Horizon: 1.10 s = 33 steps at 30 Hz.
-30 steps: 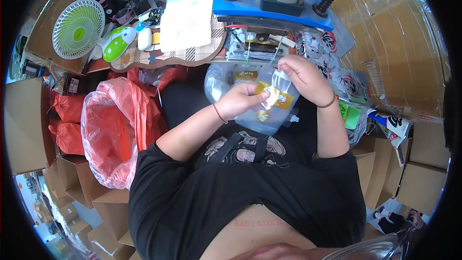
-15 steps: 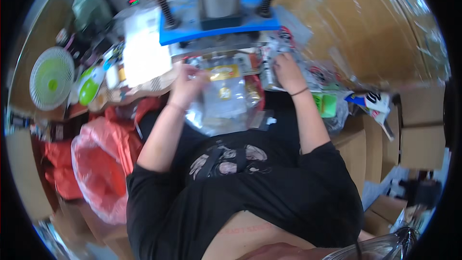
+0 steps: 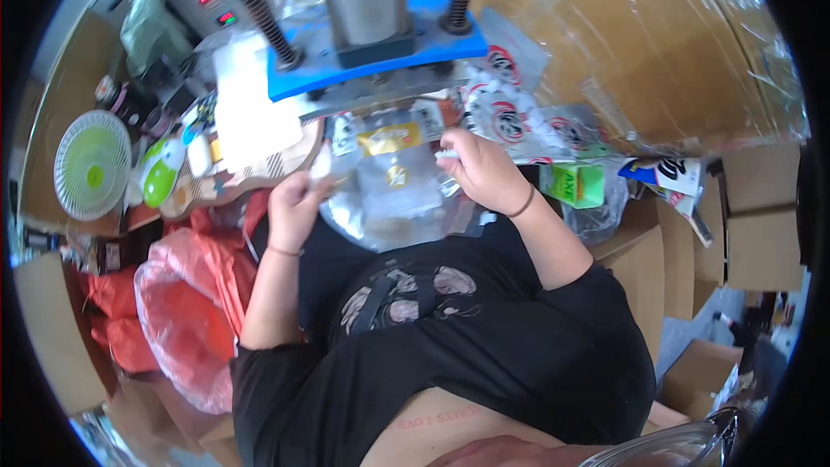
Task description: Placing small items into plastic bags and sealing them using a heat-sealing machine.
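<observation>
Taking the clear pouch as the centre of the dial, the right hand [image 3: 486, 175] sits at three o'clock, thumb and forefinger closed on a small white piece [image 3: 447, 154], with the knuckles bent. The left hand [image 3: 291, 212] is at eight o'clock, just beside the pouch's side, its thumb and forefinger close together; blur hides whether anything is between them, so I cannot tell. The clear pouch [image 3: 399, 195] lies roughly flat between the hands, its gold band [image 3: 389, 139] toward twelve, on a larger clear plastic bag [image 3: 372, 235] over the lap. As for progress, the pouch is laid out and the white piece is in the fingers, but the two are apart; no fitting can be made out at the pouch's blurred upper end, so it looks like an early stage, with piece and pouch not yet brought together. At twelve o'clock stands a press with a blue plate [image 3: 376, 45], and at two a heap of printed plastic bags [image 3: 510, 121] with a big carton [image 3: 622, 52] beyond. A white sheet [image 3: 253, 104] lies at ten, a green-centred fan [image 3: 93, 164] stands at nine, a red bag [image 3: 186, 311] gapes at eight, and a bright green packet [image 3: 577, 186] is near three.
</observation>
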### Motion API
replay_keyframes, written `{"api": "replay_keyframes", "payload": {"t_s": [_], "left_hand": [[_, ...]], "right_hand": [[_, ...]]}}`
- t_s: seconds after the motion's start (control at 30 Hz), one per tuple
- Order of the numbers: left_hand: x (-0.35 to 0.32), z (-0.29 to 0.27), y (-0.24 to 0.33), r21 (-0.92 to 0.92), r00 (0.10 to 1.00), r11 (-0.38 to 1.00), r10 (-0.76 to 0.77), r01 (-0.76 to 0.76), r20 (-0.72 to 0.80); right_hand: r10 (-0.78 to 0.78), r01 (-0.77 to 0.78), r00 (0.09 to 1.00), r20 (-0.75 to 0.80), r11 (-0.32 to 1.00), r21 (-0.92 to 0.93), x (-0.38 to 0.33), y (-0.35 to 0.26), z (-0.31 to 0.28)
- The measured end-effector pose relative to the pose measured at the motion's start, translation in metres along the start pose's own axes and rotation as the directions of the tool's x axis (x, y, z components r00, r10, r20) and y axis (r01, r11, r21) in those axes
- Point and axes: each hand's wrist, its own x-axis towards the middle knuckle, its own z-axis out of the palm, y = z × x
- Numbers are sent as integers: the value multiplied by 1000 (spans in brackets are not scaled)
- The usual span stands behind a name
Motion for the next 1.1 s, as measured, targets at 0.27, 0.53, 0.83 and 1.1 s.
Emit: {"api": "replay_keyframes", "payload": {"t_s": [0.27,0.53,0.83,1.1], "left_hand": [[-8,48,25,-257,957,954,-76,151,280],[-22,84,31,-520,852,738,-140,430,505],[-19,96,35,-560,788,655,-90,507,609],[-15,101,39,-635,740,464,-69,618,669]], "right_hand": [[75,-71,997,-4,960,271,51,-50,7],[-194,169,963,185,975,144,37,-12,-2],[107,-146,967,230,977,158,39,-27,-18],[70,-47,995,77,961,-271,36,42,-33]]}}
